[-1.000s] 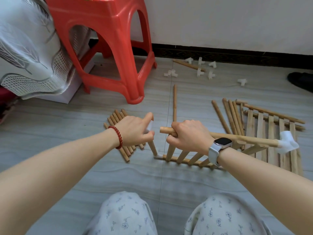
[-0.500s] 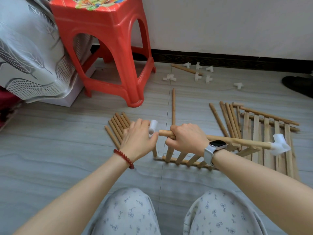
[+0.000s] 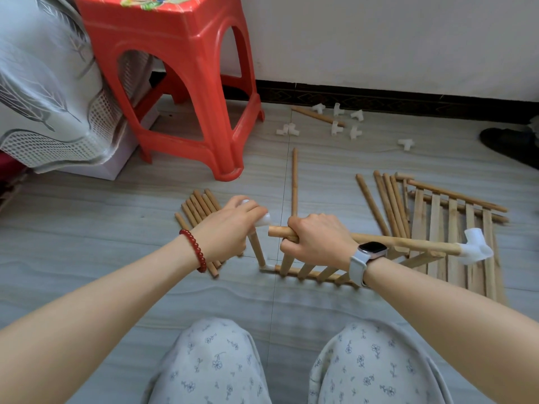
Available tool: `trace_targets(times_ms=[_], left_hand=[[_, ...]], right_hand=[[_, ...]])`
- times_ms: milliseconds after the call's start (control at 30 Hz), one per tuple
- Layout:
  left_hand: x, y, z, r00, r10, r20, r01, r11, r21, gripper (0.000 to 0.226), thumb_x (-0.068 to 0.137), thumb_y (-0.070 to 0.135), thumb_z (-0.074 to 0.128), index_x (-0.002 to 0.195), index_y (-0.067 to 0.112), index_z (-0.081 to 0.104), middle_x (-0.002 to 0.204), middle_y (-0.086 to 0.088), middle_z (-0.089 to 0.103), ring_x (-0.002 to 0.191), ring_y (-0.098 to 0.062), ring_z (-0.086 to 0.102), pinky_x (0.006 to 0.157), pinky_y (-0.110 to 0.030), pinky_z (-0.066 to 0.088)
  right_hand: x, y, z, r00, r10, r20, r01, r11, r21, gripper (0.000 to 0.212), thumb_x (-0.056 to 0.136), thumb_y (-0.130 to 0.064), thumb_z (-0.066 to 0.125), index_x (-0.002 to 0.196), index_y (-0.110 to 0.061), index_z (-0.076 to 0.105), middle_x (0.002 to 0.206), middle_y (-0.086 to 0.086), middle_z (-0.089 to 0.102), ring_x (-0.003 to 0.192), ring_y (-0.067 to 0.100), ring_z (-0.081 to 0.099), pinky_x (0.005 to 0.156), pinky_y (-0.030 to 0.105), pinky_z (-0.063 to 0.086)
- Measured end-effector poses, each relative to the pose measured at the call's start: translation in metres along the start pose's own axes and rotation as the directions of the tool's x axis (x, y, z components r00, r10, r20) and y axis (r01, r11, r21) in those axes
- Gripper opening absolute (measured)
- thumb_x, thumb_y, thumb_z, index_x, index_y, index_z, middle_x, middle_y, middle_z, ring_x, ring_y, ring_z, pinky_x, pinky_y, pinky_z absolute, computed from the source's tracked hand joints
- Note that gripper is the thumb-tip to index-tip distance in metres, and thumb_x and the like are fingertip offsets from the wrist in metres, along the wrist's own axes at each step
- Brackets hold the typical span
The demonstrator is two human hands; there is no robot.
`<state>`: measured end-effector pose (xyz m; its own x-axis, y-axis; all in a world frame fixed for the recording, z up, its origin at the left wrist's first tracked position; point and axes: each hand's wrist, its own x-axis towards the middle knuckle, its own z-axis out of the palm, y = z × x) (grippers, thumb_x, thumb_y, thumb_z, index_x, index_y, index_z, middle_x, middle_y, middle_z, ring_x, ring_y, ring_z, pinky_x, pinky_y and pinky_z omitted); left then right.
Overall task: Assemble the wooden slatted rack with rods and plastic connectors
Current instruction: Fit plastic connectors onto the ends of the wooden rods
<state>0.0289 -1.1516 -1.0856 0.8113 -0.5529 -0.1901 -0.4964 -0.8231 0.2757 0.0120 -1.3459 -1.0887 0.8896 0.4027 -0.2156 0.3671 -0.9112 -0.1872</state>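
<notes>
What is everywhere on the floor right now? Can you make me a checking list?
Surface: grey floor, bare in front of the knees.
Job's things: long rod with a white end connector on its right end; upright rod; slatted panel flat at right; rod bundle at left; single rod lying apart.
Clutter: loose connectors near the wall.
Hands: left hand holds a white connector atop the upright rod; right hand grips the long rod.
Cables: nothing seen.
Surroundings: red stool, patterned cloth, dark shoe.
</notes>
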Motion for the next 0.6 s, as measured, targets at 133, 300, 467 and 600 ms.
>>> trace_targets(times_ms=[133, 300, 467, 600], left_hand=[[-0.004, -0.003, 0.002, 0.997, 0.066, 0.036, -0.066, 0.998, 0.009, 0.047, 0.087, -0.006, 0.047, 0.128, 0.017, 0.046, 0.126, 0.004, 0.044, 0.13, -0.02, 0.025, 0.08, -0.037, 0.051], [-0.004, 0.003, 0.005, 0.996, 0.088, 0.016, -0.089, 0.989, 0.117, 0.046, 0.088, -0.007, 0.048, 0.127, 0.016, 0.045, 0.122, 0.003, 0.044, 0.115, -0.024, 0.034, 0.076, -0.036, 0.052], [0.0, 0.015, -0.001, 0.989, 0.125, 0.074, -0.144, 0.923, 0.358, 0.036, 0.091, 0.012, 0.021, 0.118, 0.007, 0.044, 0.113, -0.007, 0.043, 0.09, -0.022, 0.03, 0.077, -0.034, 0.045], [0.007, 0.018, -0.004, 0.984, 0.136, 0.116, -0.176, 0.848, 0.5, 0.023, 0.1, 0.021, 0.031, 0.114, 0.008, 0.043, 0.11, -0.006, 0.044, 0.089, -0.022, 0.032, 0.071, -0.03, 0.031]], right_hand=[[0.0, 0.002, -0.003, 1.0, 0.02, 0.007, -0.02, 1.0, 0.022, 0.024, 0.087, -0.037, 0.044, 0.073, -0.017, 0.044, 0.056, -0.004, 0.043, 0.048, 0.013, 0.036, 0.048, 0.026, 0.029], [-0.002, 0.001, -0.003, 1.0, 0.023, 0.01, -0.023, 1.0, 0.007, 0.023, 0.086, -0.037, 0.044, 0.075, -0.017, 0.046, 0.056, -0.005, 0.043, 0.049, 0.013, 0.037, 0.049, 0.027, 0.03], [-0.005, -0.003, 0.0, 0.999, 0.04, 0.003, -0.04, 0.999, 0.002, 0.022, 0.086, -0.036, 0.045, 0.074, -0.017, 0.044, 0.056, -0.005, 0.042, 0.048, 0.013, 0.036, 0.047, 0.027, 0.027], [-0.004, -0.002, -0.002, 0.999, 0.043, 0.018, -0.043, 0.998, 0.035, 0.022, 0.085, -0.036, 0.046, 0.075, -0.017, 0.045, 0.057, -0.005, 0.043, 0.05, 0.014, 0.038, 0.047, 0.026, 0.027]])
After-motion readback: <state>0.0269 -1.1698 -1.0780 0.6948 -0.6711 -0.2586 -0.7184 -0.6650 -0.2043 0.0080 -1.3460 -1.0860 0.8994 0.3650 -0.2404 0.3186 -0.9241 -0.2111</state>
